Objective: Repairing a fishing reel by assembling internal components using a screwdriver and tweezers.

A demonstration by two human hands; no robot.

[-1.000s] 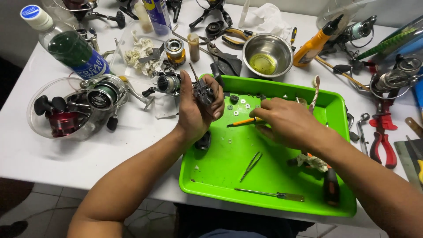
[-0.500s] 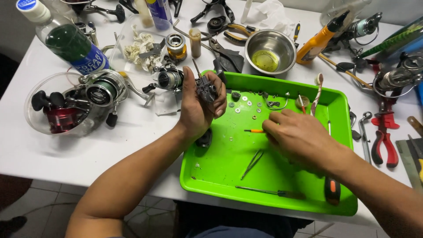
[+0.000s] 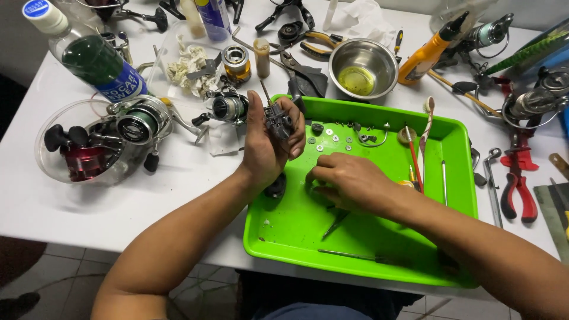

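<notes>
Since half a second ago, the right hand [image 3: 349, 181] has slid from about 3 o'clock on the green tray [image 3: 296, 228] toward its centre, fingers now curled down onto the tray floor; whether they pinch anything cannot be told. At 9 o'clock of it, the left hand [image 3: 268, 145] stays closed around a dark reel body [image 3: 278, 117], held over the tray's 10 o'clock corner. That part's long axis runs roughly 11 to 5 o'clock, a thin shaft poking out toward 11, above the thumb; the body sits between thumb and fingertips. Small washers [image 3: 332, 139] lie at 12 o'clock of the right hand, tweezers [image 3: 336, 222] at its 6 o'clock.
</notes>
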